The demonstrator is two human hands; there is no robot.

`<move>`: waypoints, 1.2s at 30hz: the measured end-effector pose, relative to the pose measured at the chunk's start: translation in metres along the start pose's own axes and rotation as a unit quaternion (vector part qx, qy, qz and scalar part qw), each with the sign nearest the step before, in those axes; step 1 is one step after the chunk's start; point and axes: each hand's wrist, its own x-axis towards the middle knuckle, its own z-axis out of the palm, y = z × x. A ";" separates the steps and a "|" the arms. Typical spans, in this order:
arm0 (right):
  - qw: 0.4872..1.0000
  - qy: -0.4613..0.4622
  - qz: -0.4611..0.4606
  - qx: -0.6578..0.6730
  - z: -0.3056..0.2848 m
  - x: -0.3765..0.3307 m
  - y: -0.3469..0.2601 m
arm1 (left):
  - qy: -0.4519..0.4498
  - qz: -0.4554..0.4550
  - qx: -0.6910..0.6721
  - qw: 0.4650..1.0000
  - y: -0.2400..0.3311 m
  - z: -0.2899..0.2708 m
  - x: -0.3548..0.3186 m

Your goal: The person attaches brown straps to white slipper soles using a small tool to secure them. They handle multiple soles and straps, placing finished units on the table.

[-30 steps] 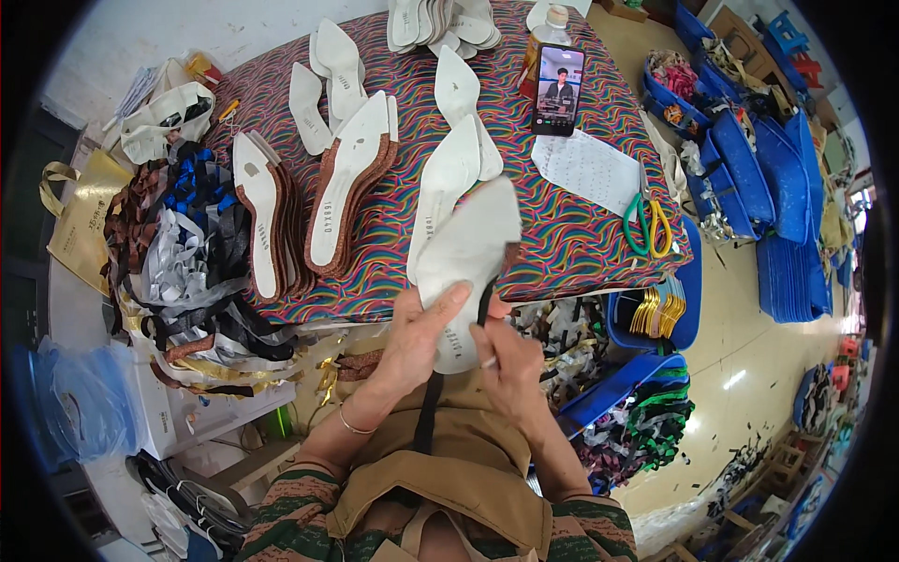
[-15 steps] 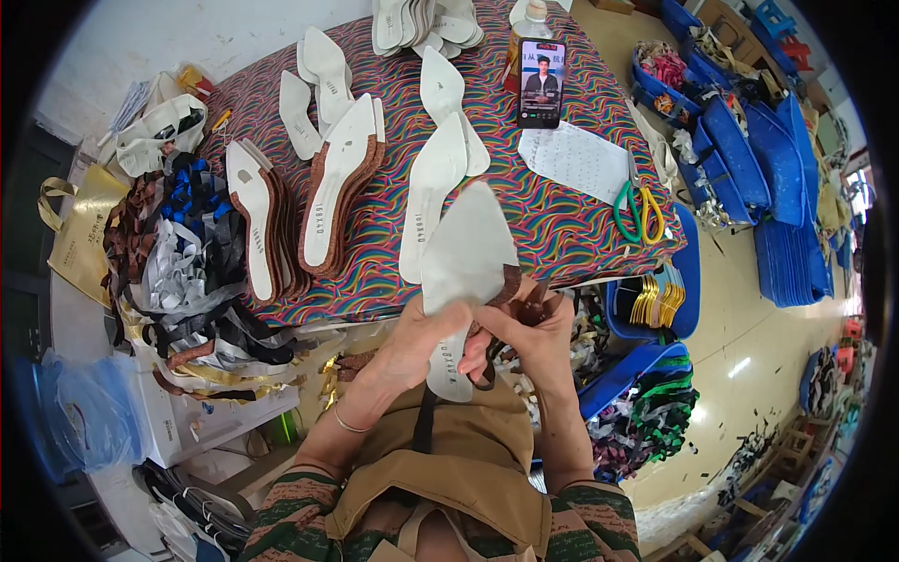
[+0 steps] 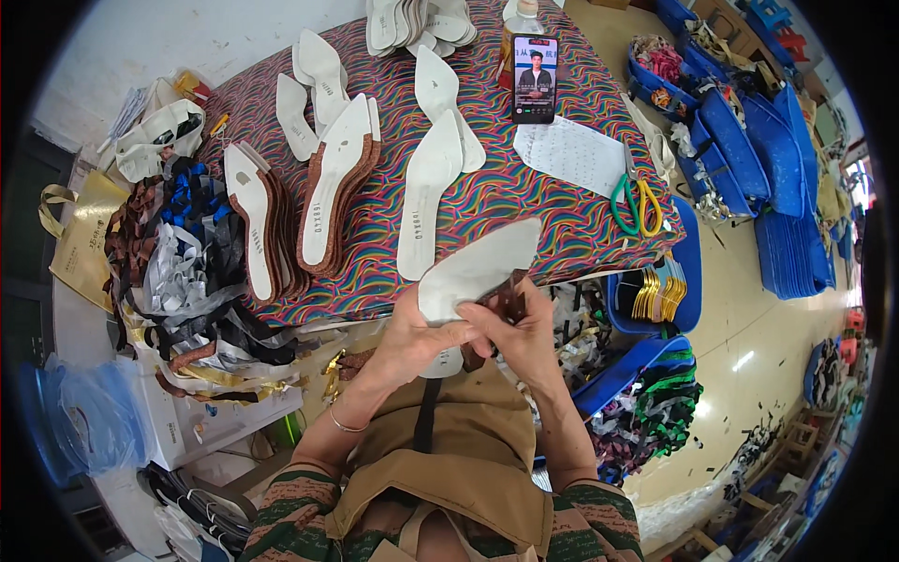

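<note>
A white shoe insole (image 3: 473, 272) is held over my lap at the table's front edge, its pointed toe tilted up to the right. My left hand (image 3: 409, 335) grips its left side around the narrow waist, thumb across the face. On the right side my right hand (image 3: 521, 332) is closed on a dark brown strip (image 3: 510, 292) at the insole's edge, thumb pressing on the white face. The right fingertips behind the insole are hidden. Just beyond, two white insoles (image 3: 429, 178) overlap on the table. To their left stand two stacks of brown-edged insoles (image 3: 339, 183).
A patterned cloth covers the table (image 3: 375, 253). At right are a phone (image 3: 534, 84) before a bottle (image 3: 525, 23), a paper sheet (image 3: 571, 157) and scissors (image 3: 646, 208). Strip scraps (image 3: 183, 262) hang at left. Blue bins (image 3: 688, 272) stand at right.
The insole has turned clockwise, its toe swinging right and its heel end drawing up behind my hands. My right thumb has moved left onto the insole's face.
</note>
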 end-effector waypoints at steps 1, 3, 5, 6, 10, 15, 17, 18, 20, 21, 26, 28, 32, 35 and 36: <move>1.000 -0.013 0.027 0.006 0.000 0.001 0.002 | 0.001 0.000 0.007 1.000 -0.002 -0.002 0.001; 1.000 -0.002 0.015 0.012 -0.003 0.002 0.008 | 0.002 -0.001 0.022 1.000 -0.003 -0.005 0.003; 1.000 0.002 0.004 0.017 -0.005 -0.001 0.009 | 0.046 0.015 0.018 0.999 0.004 -0.001 0.005; 1.000 -0.001 -0.002 0.019 -0.004 -0.005 0.009 | 0.068 0.025 0.017 0.997 0.008 0.000 0.007; 0.958 -0.147 -0.062 -0.238 -0.031 -0.026 0.012 | 0.096 0.022 -0.063 0.993 0.027 -0.005 0.016; 0.853 -0.046 -0.208 -0.476 -0.032 -0.030 -0.001 | 0.127 0.034 -0.108 0.985 0.030 -0.003 0.021; 0.866 -0.052 -0.229 -0.442 -0.023 -0.042 0.002 | 0.125 0.038 -0.125 0.984 0.031 -0.003 0.023; 0.871 -0.055 -0.239 -0.425 -0.020 -0.047 0.004 | 0.120 0.036 -0.135 0.983 0.030 -0.005 0.023; 0.881 -0.048 -0.233 -0.409 -0.021 -0.049 0.000 | 0.114 0.044 -0.175 0.977 0.029 -0.005 0.025; 0.886 -0.044 -0.228 -0.401 -0.021 -0.051 -0.003 | 0.113 0.054 -0.206 0.971 0.030 -0.001 0.026; 0.806 -0.037 -0.275 -0.523 -0.024 -0.057 0.003 | 0.106 0.099 -0.256 0.956 0.029 0.009 0.028; 0.772 -0.018 -0.292 -0.565 -0.024 -0.056 0.007 | 0.064 0.126 -0.296 0.945 0.025 0.007 0.029; 0.898 -0.002 -0.230 -0.375 -0.021 -0.048 0.005 | 0.027 0.157 -0.279 0.947 0.016 0.000 0.031; 0.948 0.064 -0.168 -0.262 -0.013 -0.044 0.010 | 0.065 0.150 -0.285 0.944 0.013 0.006 0.029; 0.954 0.073 -0.149 -0.251 -0.013 -0.044 0.012 | 0.099 0.144 -0.283 0.943 0.012 0.012 0.026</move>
